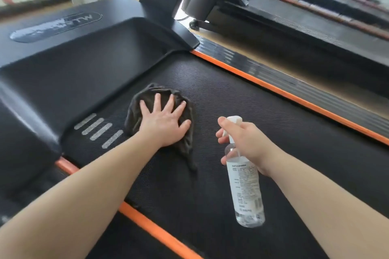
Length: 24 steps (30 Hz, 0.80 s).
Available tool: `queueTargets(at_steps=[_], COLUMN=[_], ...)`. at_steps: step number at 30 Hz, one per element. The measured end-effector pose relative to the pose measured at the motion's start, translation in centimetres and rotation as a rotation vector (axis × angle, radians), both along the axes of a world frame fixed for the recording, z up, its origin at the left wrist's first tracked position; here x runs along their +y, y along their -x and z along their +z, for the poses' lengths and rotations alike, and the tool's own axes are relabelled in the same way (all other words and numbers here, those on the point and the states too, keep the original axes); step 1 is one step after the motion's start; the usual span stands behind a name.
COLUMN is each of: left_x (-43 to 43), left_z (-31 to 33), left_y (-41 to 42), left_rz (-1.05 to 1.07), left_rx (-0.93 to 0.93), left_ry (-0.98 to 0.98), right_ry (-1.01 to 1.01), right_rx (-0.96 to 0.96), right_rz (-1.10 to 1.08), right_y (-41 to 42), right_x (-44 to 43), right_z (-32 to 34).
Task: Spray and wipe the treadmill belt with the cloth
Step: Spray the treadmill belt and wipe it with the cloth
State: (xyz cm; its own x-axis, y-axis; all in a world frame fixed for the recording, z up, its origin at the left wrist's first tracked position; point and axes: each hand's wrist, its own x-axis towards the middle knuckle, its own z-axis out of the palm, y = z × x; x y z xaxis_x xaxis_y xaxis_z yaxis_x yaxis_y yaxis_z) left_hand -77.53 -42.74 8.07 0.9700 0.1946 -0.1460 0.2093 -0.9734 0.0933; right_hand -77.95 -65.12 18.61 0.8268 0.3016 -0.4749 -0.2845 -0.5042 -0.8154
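At the far left, the black motor cover [84, 65] rises over the front of the belt [263, 115], with four pale stripes [99, 130] printed on the belt just below it. Beside the stripes lies the dark cloth [134, 115], bunched and flat on the belt. The left hand [164, 124] presses down on it with fingers spread and straight, the palm covering most of the cloth.

Further right, the right hand [246, 143] is curled round the neck of a clear spray bottle [244, 187], one finger up by the white spray head. The bottle hangs tilted above the belt without touching it. No mist shows, and I cannot tell just where the nozzle points. An orange strip [294, 95] edges the belt on the right, and another treadmill [315, 17] stands beyond it.

This looks like the wiping step, with the bottle kept ready. The next move likely calls for steady downward pressure while sweeping the cloth across the textured belt, then a squeeze of the trigger aimed at a bare patch to the right, clear of the left hand.
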Motion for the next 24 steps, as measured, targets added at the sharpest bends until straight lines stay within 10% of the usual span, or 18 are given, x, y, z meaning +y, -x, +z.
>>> queueTargets(at_steps=[8, 19, 24], left_x=[-10.4, -4.0, -8.0], left_z=[0.8, 0.4, 1.6], left_y=[7.6, 9.4, 11.9], left_rz=[-0.538, 0.053, -0.023], left_rx=[0.045, 0.029, 0.147], left_ry=[0.12, 0.035, 0.049], right_ry=[0.001, -0.088, -0.094], right_rx=[-0.073, 0.028, 0.026], right_rz=[0.052, 0.099, 0.17], right_y=[1.4, 4.7, 7.1], right_x=[0.9, -0.8, -2.7], right_z=[0.3, 0.7, -0.4])
